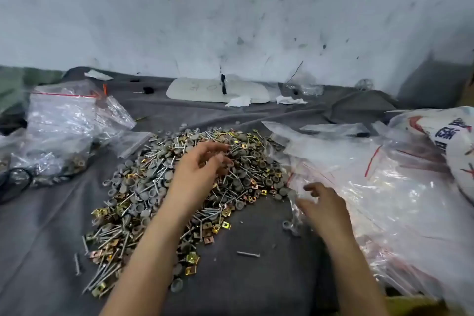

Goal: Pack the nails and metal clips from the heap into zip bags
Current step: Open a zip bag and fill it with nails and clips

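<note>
Head cam: your left hand (202,164) hangs loose, empty, over heap (143,200) mid-cloth (256,277); right hand (325,206) at zip bags (384,200) nr cloth's right edge, grip unclear, too blurry. Careful: nails (248,254) may puncture plastic.

Grey cloth (256,277), speckled white wall (230,7), printed white sack (456,136)

- The head view looks forward and down from the wearer's head, close over the grey cloth (256,277).
- It faces a stained white wall (230,7) at the far edge of the cloth.
- The heap (159,200) lies near, about mid-frame; the wide lens takes in both sides of the cloth.
</note>
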Action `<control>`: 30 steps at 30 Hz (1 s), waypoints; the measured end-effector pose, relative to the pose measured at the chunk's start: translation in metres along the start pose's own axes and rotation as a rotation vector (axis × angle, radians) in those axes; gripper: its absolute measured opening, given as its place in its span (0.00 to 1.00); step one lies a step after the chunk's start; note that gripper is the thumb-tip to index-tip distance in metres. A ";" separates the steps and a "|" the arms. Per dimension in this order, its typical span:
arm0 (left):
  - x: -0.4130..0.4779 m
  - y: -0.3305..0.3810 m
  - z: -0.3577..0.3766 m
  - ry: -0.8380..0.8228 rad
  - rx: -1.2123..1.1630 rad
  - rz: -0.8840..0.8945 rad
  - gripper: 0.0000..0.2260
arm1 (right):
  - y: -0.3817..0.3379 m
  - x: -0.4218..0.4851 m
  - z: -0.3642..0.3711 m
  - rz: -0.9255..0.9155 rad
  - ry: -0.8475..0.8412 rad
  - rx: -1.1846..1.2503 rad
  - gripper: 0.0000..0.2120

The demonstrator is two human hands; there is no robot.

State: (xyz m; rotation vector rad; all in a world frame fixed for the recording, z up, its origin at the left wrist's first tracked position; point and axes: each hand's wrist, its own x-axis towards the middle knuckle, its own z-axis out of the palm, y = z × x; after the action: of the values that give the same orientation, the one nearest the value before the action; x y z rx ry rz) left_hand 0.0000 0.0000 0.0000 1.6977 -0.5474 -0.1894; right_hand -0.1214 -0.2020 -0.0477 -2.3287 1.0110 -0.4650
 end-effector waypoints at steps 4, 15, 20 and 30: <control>-0.003 -0.030 -0.011 0.196 -0.060 0.008 0.11 | -0.005 0.029 0.021 0.208 -0.033 -0.082 0.16; -0.024 -0.046 -0.004 0.094 -0.129 -0.044 0.11 | -0.007 0.007 0.002 0.195 0.148 0.081 0.03; -0.029 -0.044 0.001 0.005 -0.107 0.018 0.09 | -0.027 -0.008 -0.019 -0.169 0.775 0.290 0.03; -0.037 -0.035 -0.004 -0.110 -0.209 0.088 0.12 | -0.087 -0.034 0.021 -0.372 -0.194 0.831 0.05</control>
State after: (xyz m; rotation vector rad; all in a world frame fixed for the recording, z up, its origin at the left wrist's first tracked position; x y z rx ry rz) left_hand -0.0221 0.0240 -0.0397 1.4635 -0.6600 -0.2688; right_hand -0.0849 -0.1199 -0.0141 -1.7339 0.1989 -0.6356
